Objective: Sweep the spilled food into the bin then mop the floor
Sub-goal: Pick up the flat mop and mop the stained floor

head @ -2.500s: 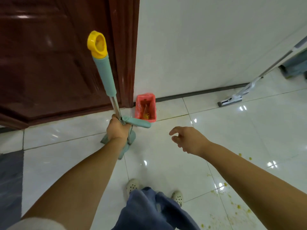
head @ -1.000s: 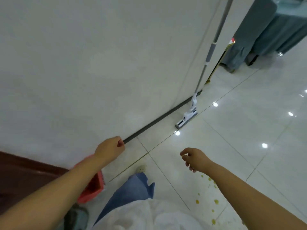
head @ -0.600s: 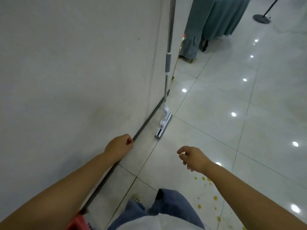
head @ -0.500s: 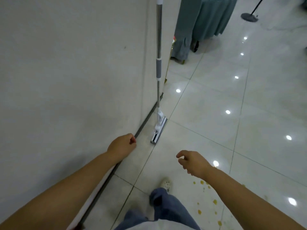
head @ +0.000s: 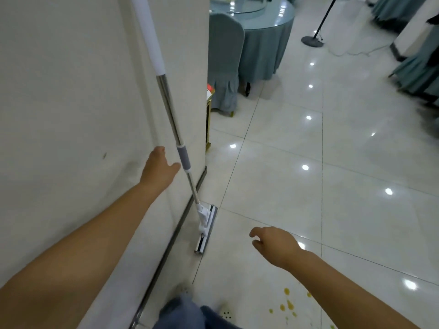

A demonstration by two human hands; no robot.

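Note:
A flat mop (head: 206,230) leans against the white wall, its steel pole (head: 169,115) rising up and to the left, with a grey collar and a white upper grip. My left hand (head: 158,168) is stretched out with fingers spread, just left of the grey collar and apart from the pole. My right hand (head: 273,243) hovers over the tiles to the right of the mop head, fingers loosely curled, holding nothing. Yellow food specks (head: 286,305) lie on the floor at the lower right. The bin is out of view.
The white wall (head: 71,115) fills the left and ends at a corner. Beyond it stand a teal-covered chair (head: 224,67) and round table (head: 263,32). A black stand base (head: 312,41) sits further back. My shoes and trouser legs (head: 190,312) show at the bottom.
I have let go of the broom and dustpan, turned right and walked along the wall to the mop. My left hand has opened and risen toward the pole.

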